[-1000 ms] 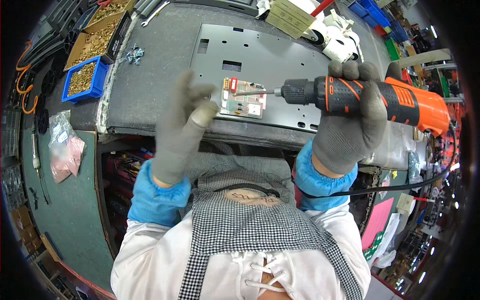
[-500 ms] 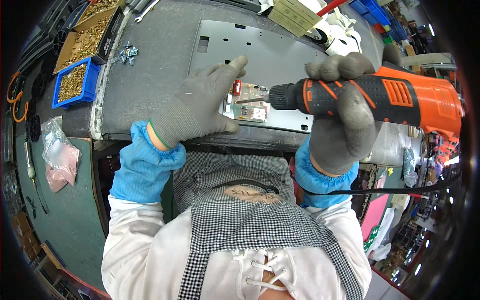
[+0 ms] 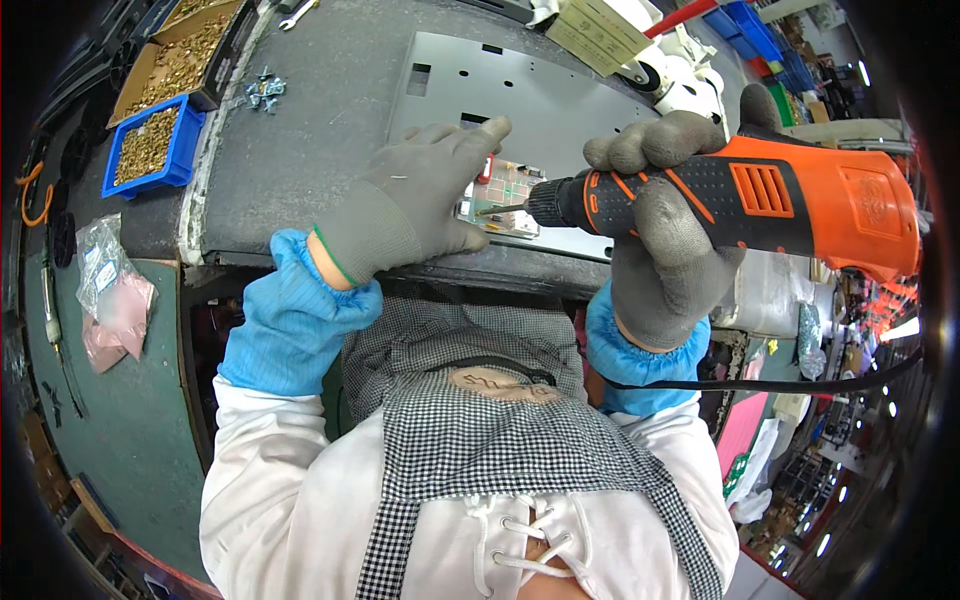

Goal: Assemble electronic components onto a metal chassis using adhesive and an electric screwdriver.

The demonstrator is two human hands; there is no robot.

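My right hand (image 3: 668, 215), in a grey glove, is wrapped round an orange and black power screwdriver (image 3: 772, 195). Its thin bit points left, with the tip over the near left part of a small green circuit board (image 3: 513, 182). Whether the tip touches a screw there is too small to tell. The board lies on a grey metal plate (image 3: 545, 105) with punched holes. My left hand (image 3: 395, 200), also gloved, rests at the board's left edge with fingers stretched out and thumb apart, covering part of the plate.
At the left stand a blue bin (image 3: 150, 150) and a cardboard box (image 3: 180, 65) of brass-coloured parts. Small screws (image 3: 264, 92) lie nearby, with a wrench (image 3: 298, 14) beyond. White casters (image 3: 690, 85) and a carton (image 3: 597, 35) sit at the back right. A black cable (image 3: 770, 384) runs right.
The power screwdriver has shifted slightly left and its bit tip sits a little lower over the board. My left hand keeps its place by the board. The whole view has shifted slightly.
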